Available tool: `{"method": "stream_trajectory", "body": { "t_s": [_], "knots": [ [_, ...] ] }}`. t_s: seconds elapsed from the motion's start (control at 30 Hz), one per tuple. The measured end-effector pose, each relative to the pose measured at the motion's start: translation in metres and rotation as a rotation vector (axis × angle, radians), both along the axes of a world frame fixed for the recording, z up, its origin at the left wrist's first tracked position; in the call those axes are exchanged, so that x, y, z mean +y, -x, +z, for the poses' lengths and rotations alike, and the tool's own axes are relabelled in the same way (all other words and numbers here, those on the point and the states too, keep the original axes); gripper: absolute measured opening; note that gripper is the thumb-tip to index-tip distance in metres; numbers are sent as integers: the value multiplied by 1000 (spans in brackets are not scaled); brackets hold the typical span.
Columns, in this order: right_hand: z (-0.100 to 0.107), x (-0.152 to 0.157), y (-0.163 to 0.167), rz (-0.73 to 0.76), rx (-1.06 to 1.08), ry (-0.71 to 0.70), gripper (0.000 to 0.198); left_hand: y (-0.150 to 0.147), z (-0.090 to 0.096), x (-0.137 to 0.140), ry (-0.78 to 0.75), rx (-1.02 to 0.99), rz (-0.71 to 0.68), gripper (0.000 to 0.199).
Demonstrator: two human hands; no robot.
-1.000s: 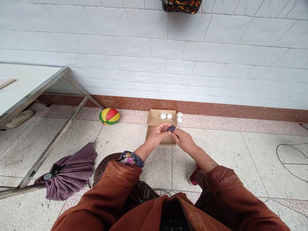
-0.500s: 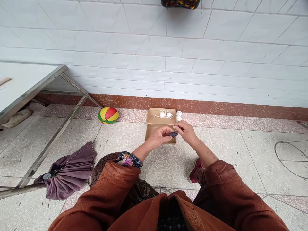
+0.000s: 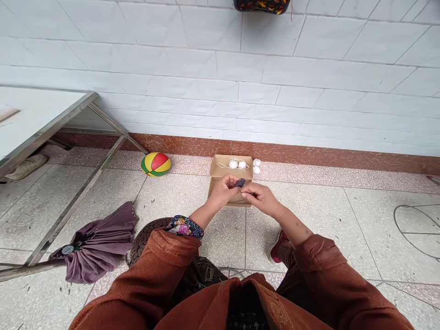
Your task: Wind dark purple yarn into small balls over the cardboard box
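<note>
— Where's the dark piece (image 3: 239,183)?

— Pinched in the fingertips of the left hand (image 3: 223,190), held up over the open box (image 3: 216,170) on the floor. What it is, I can't tell; too small.

— And the right hand (image 3: 260,198)?

— Just beside the left, fingers pinched together close to the piece; whether it grips anything is unclear.

— What's in the box?

— White balls (image 3: 237,164) at its far end, two more (image 3: 256,166) on the floor by its right side, near the wall.

— Further out?

— A striped ball (image 3: 156,164) left of the box, a folded umbrella (image 3: 96,245) under the worktop's (image 3: 30,123) legs.
</note>
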State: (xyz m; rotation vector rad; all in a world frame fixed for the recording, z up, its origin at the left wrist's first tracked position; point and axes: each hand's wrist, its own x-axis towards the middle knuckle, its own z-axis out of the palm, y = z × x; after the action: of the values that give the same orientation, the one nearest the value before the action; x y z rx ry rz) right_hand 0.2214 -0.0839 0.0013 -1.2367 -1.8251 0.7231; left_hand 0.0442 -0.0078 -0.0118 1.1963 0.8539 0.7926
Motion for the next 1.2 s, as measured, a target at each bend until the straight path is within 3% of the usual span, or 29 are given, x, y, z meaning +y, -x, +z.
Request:
{"method": "stream_trajectory", "body": {
  "t_s": [0.13, 0.27, 0.43, 0.6, 0.8, 0.93, 1.0, 1.2],
  "knots": [
    [3, 9, -12, -183, 70, -30, 21, 0, 5, -5, -37, 33, -161, 31],
    [-13, 15, -15, -282, 59, 4, 21, 2, 12, -9, 11, -41, -297, 31],
    [-32, 8, 0, -186, -71, 58, 17, 2, 10, -4, 67, -131, -106, 39],
    [-22, -2, 7, -62, -179, -29, 17, 1, 2, 2, 24, -61, 8, 38],
    [-4, 4, -8, -129, -76, -115, 22, 0, -2, 2, -45, 33, -65, 33],
    [-12, 14, -17, -263, -60, -72, 20, 3, 3, -3, -37, 24, -254, 30],
    [-21, 16, -17, -290, -58, -37, 20, 4, 6, -5, 15, -41, -282, 31],
    [-33, 3, 4, -104, -187, 21, 18, 3, 3, -2, 79, -154, -28, 43]
  ]
}}
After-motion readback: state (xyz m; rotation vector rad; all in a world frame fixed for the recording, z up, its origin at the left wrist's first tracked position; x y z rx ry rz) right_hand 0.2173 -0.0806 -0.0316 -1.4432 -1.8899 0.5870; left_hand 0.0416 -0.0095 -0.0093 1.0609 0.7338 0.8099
